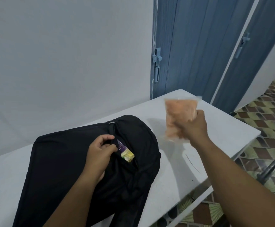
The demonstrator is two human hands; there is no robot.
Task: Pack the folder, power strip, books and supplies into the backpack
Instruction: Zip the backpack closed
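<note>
Black backpack [84, 161] flat on white table [223, 128]; left hand [99, 154] pinches its opening apart. Right hand [194, 126], nearer, grips orange-filled pouch [179, 115] upright, up and right of left fingers [104, 140]; opening lies down-left.

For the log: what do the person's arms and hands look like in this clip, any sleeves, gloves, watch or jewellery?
Both forearms are bare as far as the frame shows, with no sleeves in view. The left hand and right hand wear no gloves. No watch, bracelet or ring shows on either wrist or on the visible fingers, though the right hand is motion-blurred, so small details there cannot be told.
</note>
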